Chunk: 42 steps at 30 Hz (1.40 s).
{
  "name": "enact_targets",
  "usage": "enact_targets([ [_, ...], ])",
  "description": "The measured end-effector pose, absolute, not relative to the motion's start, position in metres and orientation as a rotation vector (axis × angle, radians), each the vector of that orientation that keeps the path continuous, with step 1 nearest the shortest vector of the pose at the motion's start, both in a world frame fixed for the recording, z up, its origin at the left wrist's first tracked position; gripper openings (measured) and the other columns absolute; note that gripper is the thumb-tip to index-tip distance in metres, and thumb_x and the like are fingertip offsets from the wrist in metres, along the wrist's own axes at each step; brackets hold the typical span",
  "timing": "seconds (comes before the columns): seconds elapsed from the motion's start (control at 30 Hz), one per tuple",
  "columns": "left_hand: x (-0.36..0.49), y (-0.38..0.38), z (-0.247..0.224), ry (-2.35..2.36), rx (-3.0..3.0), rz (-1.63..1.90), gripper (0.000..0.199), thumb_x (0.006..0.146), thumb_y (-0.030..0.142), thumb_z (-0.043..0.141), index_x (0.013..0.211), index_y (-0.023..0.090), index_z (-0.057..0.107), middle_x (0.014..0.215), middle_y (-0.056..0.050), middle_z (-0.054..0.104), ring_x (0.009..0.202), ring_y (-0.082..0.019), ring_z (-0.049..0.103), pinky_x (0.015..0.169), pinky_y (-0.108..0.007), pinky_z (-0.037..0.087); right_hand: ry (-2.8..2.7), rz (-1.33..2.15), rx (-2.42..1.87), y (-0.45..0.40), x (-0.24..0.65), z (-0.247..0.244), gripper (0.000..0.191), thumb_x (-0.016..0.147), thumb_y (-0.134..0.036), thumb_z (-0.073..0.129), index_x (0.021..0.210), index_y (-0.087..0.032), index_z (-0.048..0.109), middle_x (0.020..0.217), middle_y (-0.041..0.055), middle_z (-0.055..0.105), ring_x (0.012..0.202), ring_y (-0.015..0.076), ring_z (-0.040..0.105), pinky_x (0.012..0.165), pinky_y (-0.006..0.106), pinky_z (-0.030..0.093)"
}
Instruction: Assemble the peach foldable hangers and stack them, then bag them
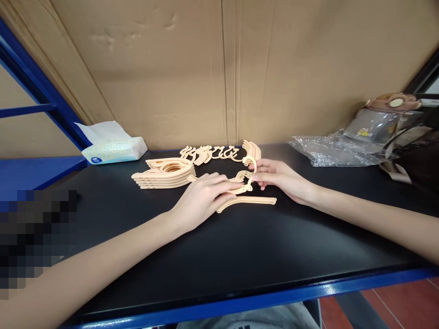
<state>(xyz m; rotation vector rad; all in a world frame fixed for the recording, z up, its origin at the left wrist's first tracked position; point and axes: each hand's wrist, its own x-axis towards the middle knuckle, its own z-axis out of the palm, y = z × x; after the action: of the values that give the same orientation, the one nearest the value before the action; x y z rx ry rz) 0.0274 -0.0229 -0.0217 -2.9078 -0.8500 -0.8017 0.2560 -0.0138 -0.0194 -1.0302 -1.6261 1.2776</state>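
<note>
My left hand (204,198) lies palm down on a cream plastic hanger arm (239,190), its fingers closed over the piece and hiding much of it. Between the fingertips of my right hand (279,178) is a curved cream hanger hook (254,167). The hook's lower end meets the arm near my left fingertips; whether the two are locked together I cannot tell. Just in front lies a separate hanger arm (248,200). A stack of cream hangers (163,179) sits to the left of my left hand.
Loose hooks (206,154) line the back of the black table (219,260), beside more hanger arms (253,149). A tissue pack (116,145) stands back left. Clear plastic wrapping (338,151), a bottle with a brown lid (373,121) and a dark bag (418,160) occupy the right.
</note>
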Motion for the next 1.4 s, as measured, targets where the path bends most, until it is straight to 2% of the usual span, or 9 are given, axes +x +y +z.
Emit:
enact_targets([
  [0.13,0.0276,-0.0238,-0.0209,-0.873,-2.881,-0.767,0.029,0.096,0.030,0.045,0.117,0.020,0.062,0.093,-0.005,0.065,0.083,-0.017,0.055,0.074,-0.030,0.042,-1.629,1.249,-1.033,-0.0135,0.2556,-0.0198,0.030,0.071,-0.033,0.071,0.092,-0.017,0.057,0.083,0.0014,0.060,0.071,0.0104,0.050,0.060,0.024,0.043],
  [0.33,0.0274,-0.0248,-0.0201,-0.840,-2.850,-0.732,0.031,0.096,0.030,0.044,0.121,0.021,0.060,0.093,-0.004,0.066,0.080,-0.016,0.053,0.071,-0.029,0.040,-1.607,1.229,-1.029,-0.0144,0.2548,-0.0207,0.030,0.070,-0.034,0.072,0.088,-0.018,0.055,0.077,0.0004,0.059,0.059,0.0086,0.040,0.049,0.024,0.033],
  [0.6,0.0277,-0.0252,-0.0197,-0.805,-2.806,-0.674,0.032,0.097,0.029,0.042,0.122,0.018,0.059,0.095,-0.004,0.065,0.083,-0.017,0.054,0.070,-0.028,0.039,-1.603,1.214,-0.991,-0.0129,0.2564,-0.0219,0.031,0.070,-0.036,0.072,0.089,-0.019,0.054,0.072,-0.0019,0.059,0.054,0.0069,0.038,0.048,0.023,0.030],
  [0.8,0.0297,-0.0270,-0.0182,-0.795,-2.783,-0.642,0.032,0.098,0.029,0.041,0.122,0.018,0.059,0.093,-0.004,0.065,0.079,-0.016,0.054,0.067,-0.028,0.038,-1.622,1.181,-1.002,-0.0143,0.2562,-0.0198,0.030,0.070,-0.032,0.071,0.091,-0.018,0.055,0.073,-0.0005,0.061,0.054,0.0074,0.042,0.051,0.025,0.034],
  [1.07,0.0317,-0.0274,-0.0172,-0.844,-2.805,-0.583,0.033,0.098,0.031,0.039,0.121,0.019,0.060,0.095,-0.004,0.066,0.080,-0.016,0.055,0.069,-0.028,0.038,-1.613,1.167,-1.041,-0.0155,0.2554,-0.0195,0.047,0.067,-0.036,0.075,0.104,-0.021,0.049,0.062,-0.0065,0.053,0.051,0.0069,0.039,0.050,0.024,0.033],
  [1.4,0.0341,-0.0279,-0.0166,-0.903,-2.802,-0.531,0.032,0.098,0.030,0.039,0.118,0.019,0.061,0.096,-0.003,0.067,0.080,-0.016,0.056,0.068,-0.028,0.037,-1.597,1.117,-1.087,-0.0157,0.2533,-0.0194,0.049,0.064,-0.040,0.076,0.100,-0.021,0.049,0.067,-0.0033,0.061,0.047,0.0058,0.039,0.047,0.025,0.032],
])
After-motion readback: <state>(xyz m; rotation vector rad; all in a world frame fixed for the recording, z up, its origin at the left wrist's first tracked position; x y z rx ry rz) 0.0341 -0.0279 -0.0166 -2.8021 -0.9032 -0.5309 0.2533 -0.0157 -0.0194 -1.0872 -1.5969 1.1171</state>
